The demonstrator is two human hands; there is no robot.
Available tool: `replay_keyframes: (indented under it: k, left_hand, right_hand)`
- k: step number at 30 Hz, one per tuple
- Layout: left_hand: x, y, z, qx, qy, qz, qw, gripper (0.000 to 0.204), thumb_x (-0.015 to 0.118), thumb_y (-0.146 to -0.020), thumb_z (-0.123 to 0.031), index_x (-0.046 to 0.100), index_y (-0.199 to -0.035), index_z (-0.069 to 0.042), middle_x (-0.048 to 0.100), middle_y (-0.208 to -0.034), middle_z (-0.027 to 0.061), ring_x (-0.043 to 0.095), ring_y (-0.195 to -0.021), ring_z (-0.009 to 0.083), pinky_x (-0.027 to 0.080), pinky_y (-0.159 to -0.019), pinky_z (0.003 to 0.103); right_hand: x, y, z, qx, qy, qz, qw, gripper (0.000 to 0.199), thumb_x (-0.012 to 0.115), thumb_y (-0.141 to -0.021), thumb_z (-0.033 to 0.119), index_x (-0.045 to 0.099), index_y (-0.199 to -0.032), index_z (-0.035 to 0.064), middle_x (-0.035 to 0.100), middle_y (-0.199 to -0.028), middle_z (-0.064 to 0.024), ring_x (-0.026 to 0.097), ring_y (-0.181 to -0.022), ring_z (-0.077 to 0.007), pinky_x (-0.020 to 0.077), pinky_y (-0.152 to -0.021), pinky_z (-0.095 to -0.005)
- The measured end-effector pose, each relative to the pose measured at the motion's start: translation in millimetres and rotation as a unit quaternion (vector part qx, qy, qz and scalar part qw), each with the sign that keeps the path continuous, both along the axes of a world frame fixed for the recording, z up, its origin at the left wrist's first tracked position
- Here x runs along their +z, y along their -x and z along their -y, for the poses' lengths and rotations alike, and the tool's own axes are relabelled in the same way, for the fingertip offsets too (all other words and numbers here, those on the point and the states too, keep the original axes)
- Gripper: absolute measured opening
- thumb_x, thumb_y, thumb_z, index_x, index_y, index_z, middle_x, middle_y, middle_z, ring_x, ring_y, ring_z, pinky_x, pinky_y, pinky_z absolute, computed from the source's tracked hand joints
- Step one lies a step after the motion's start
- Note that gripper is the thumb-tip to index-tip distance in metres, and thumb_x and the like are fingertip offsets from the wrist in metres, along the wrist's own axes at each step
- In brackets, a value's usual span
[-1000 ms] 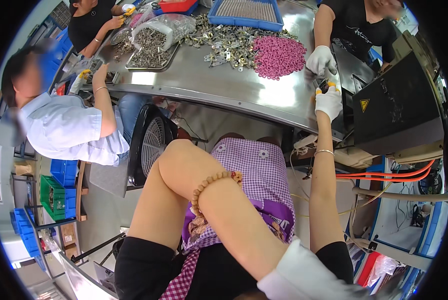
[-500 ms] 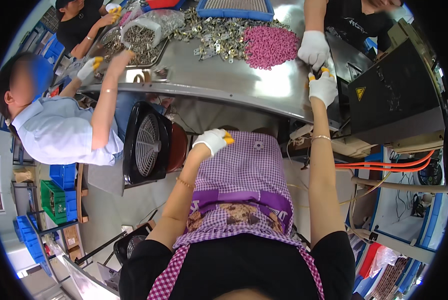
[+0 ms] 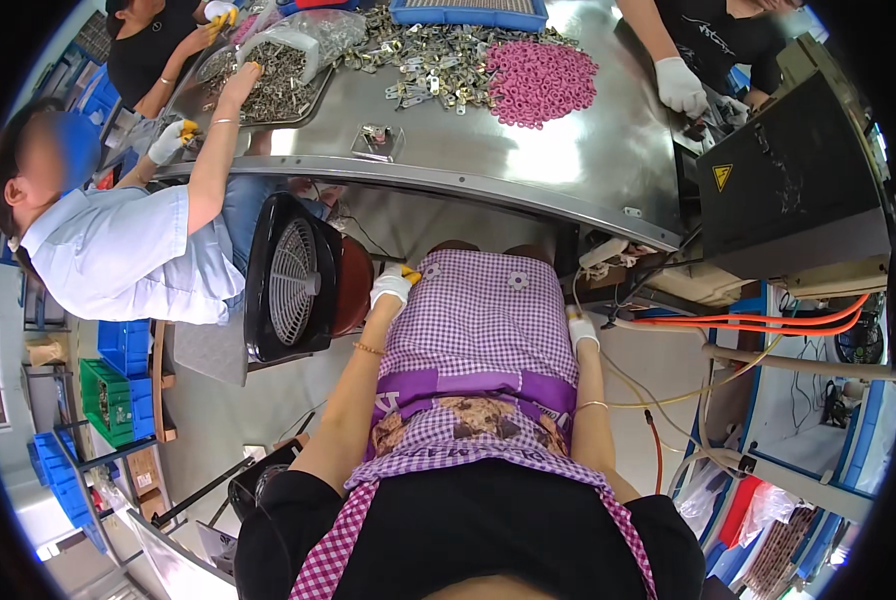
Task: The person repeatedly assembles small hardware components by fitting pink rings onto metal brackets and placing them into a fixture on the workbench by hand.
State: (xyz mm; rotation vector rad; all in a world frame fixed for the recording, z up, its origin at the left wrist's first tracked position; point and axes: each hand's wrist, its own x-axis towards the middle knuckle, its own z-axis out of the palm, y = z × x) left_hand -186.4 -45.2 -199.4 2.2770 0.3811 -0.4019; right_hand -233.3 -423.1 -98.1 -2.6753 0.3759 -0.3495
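Observation:
My left hand (image 3: 392, 284), in a white glove with yellow fingertips, rests at the left edge of the purple checked apron (image 3: 483, 320) over my lap. Its fingers look curled in, and whatever they may hold is hidden. Down at the apron's right side is my right hand (image 3: 584, 333), gloved the same way, its fingers mostly out of sight. In front of me stands a metal table (image 3: 448, 160) with a heap of pink rings (image 3: 543, 85) beside a pile of small metal clips (image 3: 438, 75). A small metal part (image 3: 632, 211) lies near the front right edge.
At left, a co-worker (image 3: 118, 240) reaches into a tray of metal pieces (image 3: 278, 85); a black fan (image 3: 293, 280) stands between us. Across the right corner, another person's gloved hand (image 3: 680, 88) is beside a black machine box (image 3: 783, 170). Orange hoses (image 3: 768, 322) run below it.
My right hand has come back from the table's right corner, where it met the co-worker's glove, to beside my lap. My left hand has shifted left. The left co-worker's hand moved over the tray.

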Motion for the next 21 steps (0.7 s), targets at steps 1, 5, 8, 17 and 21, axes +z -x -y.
replay_keyframes:
  k: [1,5,8,17,21]
  left_hand:
    - [22,-6,6,0.007,-0.006,-0.004,1.0,0.027,0.067,-0.082,-0.027,0.069,-0.099,-0.006,0.07,-0.095,0.0111,0.065,-0.082,0.029,0.051,-0.075,0.036]
    - [38,-25,-10,0.066,-0.007,0.073,0.995,0.025,0.069,-0.08,-0.027,0.069,-0.093,-0.005,0.07,-0.085,0.0088,0.063,-0.073,0.0272,0.049,-0.069,0.036]
    - [66,-48,-10,0.101,0.027,0.13,0.986,0.025,0.069,-0.079,-0.028,0.069,-0.092,-0.007,0.07,-0.084,0.0087,0.063,-0.074,0.0267,0.049,-0.069,0.036]
    - [114,-53,-18,0.027,0.037,0.122,0.991,0.032,0.07,-0.08,-0.025,0.066,-0.102,-0.003,0.07,-0.093,0.0109,0.063,-0.074,0.0256,0.05,-0.07,0.034]
    - [200,-60,-20,0.08,0.176,0.204,0.96,0.033,0.066,-0.085,-0.024,0.063,-0.11,-0.002,0.069,-0.101,0.011,0.064,-0.084,0.0258,0.05,-0.078,0.033]
  right_hand:
    - [-9,5,10,-0.022,-0.042,-0.015,0.999,0.031,0.061,-0.086,0.032,0.066,-0.099,0.0048,0.067,-0.091,-0.0138,0.061,-0.079,-0.032,0.0473,-0.072,-0.0379]
    - [-32,-7,35,-0.066,-0.211,-0.061,0.973,0.035,0.063,-0.086,0.035,0.067,-0.093,0.0005,0.069,-0.085,-0.0152,0.061,-0.074,-0.0298,0.0476,-0.07,-0.0358]
    - [-33,-22,62,-0.096,-0.264,-0.05,0.958,0.039,0.065,-0.085,0.037,0.067,-0.092,-0.0013,0.069,-0.083,-0.0167,0.062,-0.073,-0.0316,0.0481,-0.069,-0.0361]
    - [55,-43,31,-0.072,0.075,-0.205,0.973,0.039,0.066,-0.085,0.037,0.067,-0.097,0.0004,0.069,-0.089,-0.0171,0.063,-0.077,-0.0331,0.0482,-0.07,-0.037]
    - [129,-51,7,-0.041,-0.145,-0.119,0.981,0.032,0.064,-0.086,0.033,0.068,-0.098,0.003,0.069,-0.096,-0.014,0.063,-0.079,-0.0271,0.0483,-0.07,-0.0338]
